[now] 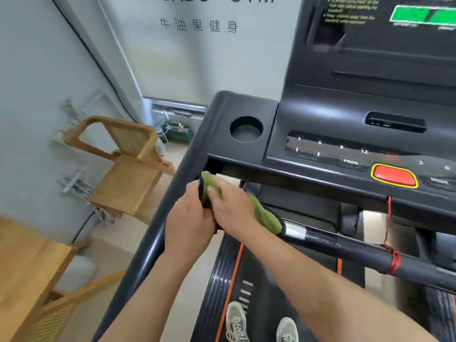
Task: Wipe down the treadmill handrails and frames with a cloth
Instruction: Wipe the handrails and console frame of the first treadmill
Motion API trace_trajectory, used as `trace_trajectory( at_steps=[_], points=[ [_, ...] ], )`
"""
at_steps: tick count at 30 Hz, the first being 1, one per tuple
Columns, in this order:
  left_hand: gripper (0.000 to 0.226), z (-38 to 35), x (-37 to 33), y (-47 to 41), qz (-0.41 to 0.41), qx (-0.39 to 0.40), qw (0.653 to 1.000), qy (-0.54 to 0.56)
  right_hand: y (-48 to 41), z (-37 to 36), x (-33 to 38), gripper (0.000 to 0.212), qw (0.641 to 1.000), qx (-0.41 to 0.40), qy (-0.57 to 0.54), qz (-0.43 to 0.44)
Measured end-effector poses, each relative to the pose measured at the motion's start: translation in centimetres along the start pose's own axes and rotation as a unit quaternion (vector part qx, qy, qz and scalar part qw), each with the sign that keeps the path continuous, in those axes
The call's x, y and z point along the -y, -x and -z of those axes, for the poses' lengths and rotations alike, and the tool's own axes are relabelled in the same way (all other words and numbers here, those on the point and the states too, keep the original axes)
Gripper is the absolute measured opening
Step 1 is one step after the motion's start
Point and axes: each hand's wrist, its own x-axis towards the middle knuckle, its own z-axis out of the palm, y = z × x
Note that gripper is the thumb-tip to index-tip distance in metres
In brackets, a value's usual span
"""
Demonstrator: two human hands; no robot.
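Observation:
A green cloth (264,214) is wrapped over the left end of the treadmill's inner black handlebar (357,250), just under the console. My left hand (190,220) grips the bar's rounded end with its fingers curled round it, beside the cloth. My right hand (232,206) lies on top of the cloth, fingers curled over it and the bar. The long black side handrail (148,248) runs down the left, touching neither hand. Part of the cloth is hidden under my right hand.
The console (345,134) with a cup holder (246,129), number buttons and a red stop button (394,178) sits above the hands. A red safety cord (392,257) is tied round the handlebar at right. Wooden chairs (128,164) stand left of the treadmill. My shoes (261,324) are on the belt.

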Motion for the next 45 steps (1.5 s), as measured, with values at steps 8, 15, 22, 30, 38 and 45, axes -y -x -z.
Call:
trace_trajectory(
  at_steps=[8, 15, 22, 30, 38, 45],
  points=[
    [0.046, 5.5, -4.9, -4.6, -0.143, 0.008, 0.943, 0.299, -3.1, 6.2, 7.6, 0.032, 0.772, -0.073, -0.620, -0.121],
    [0.056, 6.6, -4.2, -9.9, -0.084, -0.070, 0.972, 0.209, -7.5, 5.3, 8.2, 0.057, 0.975, -0.118, -0.107, 0.156],
    [0.045, 1.4, 0.3, -10.9, -0.129, 0.008, 0.990, -0.055, -8.9, 2.1, 2.5, 0.060, 0.936, 0.089, 0.329, 0.081],
    [0.076, -2.9, -0.7, -16.5, -0.148, 0.054, 0.986, -0.050, -14.8, 4.1, 0.7, 0.077, 0.907, 0.060, 0.406, 0.100],
    [0.056, -5.7, -4.0, -23.9, -0.114, 0.035, 0.992, -0.029, -22.8, 7.6, -0.7, 0.070, 0.917, 0.071, 0.387, 0.070],
    [0.048, -7.2, -5.5, -28.8, -0.093, 0.055, 0.994, -0.016, -27.4, 9.1, -1.3, 0.066, 0.922, 0.078, 0.377, -0.034]
  ],
)
